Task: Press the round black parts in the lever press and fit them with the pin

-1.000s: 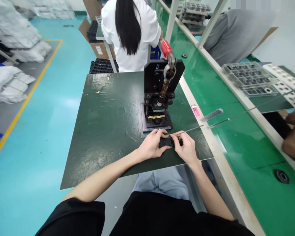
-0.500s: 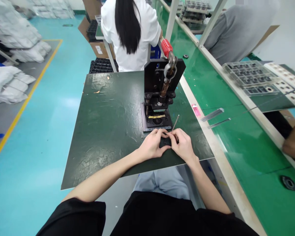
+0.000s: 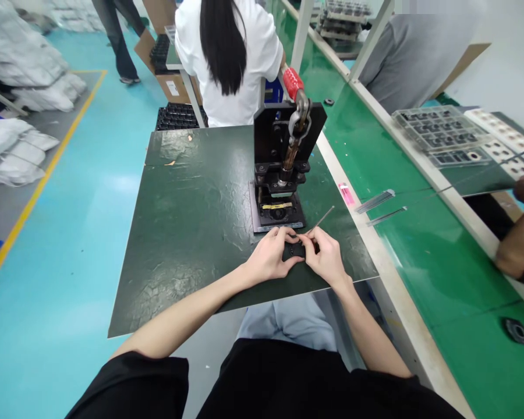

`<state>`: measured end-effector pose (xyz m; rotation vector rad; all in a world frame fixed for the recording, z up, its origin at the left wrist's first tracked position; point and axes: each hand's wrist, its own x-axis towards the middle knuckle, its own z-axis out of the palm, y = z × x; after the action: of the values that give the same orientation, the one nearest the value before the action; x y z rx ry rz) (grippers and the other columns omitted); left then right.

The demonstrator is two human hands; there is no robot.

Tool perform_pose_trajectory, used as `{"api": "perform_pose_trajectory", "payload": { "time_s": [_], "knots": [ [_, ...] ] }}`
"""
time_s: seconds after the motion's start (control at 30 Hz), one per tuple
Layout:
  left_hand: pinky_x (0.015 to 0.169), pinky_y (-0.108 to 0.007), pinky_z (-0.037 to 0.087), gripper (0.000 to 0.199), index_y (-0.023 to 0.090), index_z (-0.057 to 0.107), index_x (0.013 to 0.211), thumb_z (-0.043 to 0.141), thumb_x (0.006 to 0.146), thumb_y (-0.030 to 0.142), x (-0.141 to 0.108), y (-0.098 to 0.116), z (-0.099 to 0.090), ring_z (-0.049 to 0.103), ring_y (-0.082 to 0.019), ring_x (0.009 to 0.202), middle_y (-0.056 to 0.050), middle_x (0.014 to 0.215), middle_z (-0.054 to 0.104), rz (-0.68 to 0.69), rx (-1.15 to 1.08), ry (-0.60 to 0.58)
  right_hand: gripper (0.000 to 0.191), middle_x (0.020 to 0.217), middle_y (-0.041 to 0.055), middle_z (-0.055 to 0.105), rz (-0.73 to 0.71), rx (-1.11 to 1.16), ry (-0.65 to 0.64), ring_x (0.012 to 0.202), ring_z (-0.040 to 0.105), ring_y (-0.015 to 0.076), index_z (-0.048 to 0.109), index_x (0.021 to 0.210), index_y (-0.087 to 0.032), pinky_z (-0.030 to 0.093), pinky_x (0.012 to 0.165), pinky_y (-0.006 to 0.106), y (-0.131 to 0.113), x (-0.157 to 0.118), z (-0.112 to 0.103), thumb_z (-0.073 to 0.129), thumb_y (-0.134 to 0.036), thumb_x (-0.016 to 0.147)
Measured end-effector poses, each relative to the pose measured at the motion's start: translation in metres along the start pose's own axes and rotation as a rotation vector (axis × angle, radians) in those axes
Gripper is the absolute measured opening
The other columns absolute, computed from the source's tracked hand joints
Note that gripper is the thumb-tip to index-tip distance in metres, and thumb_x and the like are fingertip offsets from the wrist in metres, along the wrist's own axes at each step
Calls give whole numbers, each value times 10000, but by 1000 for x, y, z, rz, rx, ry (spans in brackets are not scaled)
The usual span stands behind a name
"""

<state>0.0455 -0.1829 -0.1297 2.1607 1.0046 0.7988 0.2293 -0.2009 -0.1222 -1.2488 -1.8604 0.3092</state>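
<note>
My left hand (image 3: 271, 254) is closed around a small black plastic part (image 3: 294, 250), thumb below it and fingers above, near the front edge of the dark green board (image 3: 192, 233). My right hand (image 3: 324, 254) pinches a thin strip (image 3: 323, 217) that slants up and to the right out of the fingers. Its fingertips meet the black part's upper right side; the strip's lower end is hidden there. Just beyond both hands stands a black hand press (image 3: 288, 157) with a red-wrapped lever, and a yellow strip (image 3: 276, 206) lies across its base.
To the right runs a green conveyor belt (image 3: 402, 250) carrying bundled thin strips (image 3: 376, 201), a pink piece (image 3: 346, 193) and a black ring-shaped part (image 3: 516, 330). Trays of parts (image 3: 441, 128) stand beyond it. A person in white (image 3: 227, 58) sits ahead; another person's arm (image 3: 517, 238) is at the right.
The thin strip in my right hand has tilted further to the right. A walking person's legs have appeared at the upper left. The black ring on the belt has shifted slightly in view.
</note>
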Motion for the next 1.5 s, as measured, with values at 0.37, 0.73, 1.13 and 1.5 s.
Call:
{"api": "perform_pose_trajectory", "payload": {
  "time_s": [0.37, 0.73, 1.13, 1.5],
  "knots": [
    [987, -489, 573, 447, 208, 552, 1126, 840, 808, 335, 1, 1, -2, 669, -301, 1140, -114, 1195, 680, -24, -22, -6, 209, 782, 45, 718, 196, 108, 397, 674, 693, 161, 678, 886, -196, 580, 637, 286, 2, -5, -8, 563, -304, 1022],
    [1012, -483, 566, 492, 206, 521, 1141, 856, 801, 325, 2, 1, -2, 660, -293, 1167, -110, 1208, 696, -27, -28, -13, 399, 1097, 84, 783, -97, -165, 270, 910, 747, 209, 715, 1281, -244, 624, 845, 386, -5, 4, -42, 512, -85, 977],
    [1012, -490, 564, 442, 217, 541, 1156, 821, 833, 331, 1, 3, -4, 650, -291, 1156, -104, 1202, 704, -17, -21, -42, 259, 949, 58, 792, 29, -56, 364, 753, 710, 186, 749, 1185, -257, 608, 701, 362, -21, -1, -55, 577, -181, 1008],
    [993, -489, 568, 398, 207, 550, 1117, 813, 839, 317, 1, 4, -6, 652, -287, 1118, -107, 1187, 702, -5, -13, -38, 439, 1001, 51, 767, -10, -171, 405, 856, 760, 213, 632, 1383, -284, 638, 799, 399, -24, -8, -73, 634, -136, 969]
  ]
}}
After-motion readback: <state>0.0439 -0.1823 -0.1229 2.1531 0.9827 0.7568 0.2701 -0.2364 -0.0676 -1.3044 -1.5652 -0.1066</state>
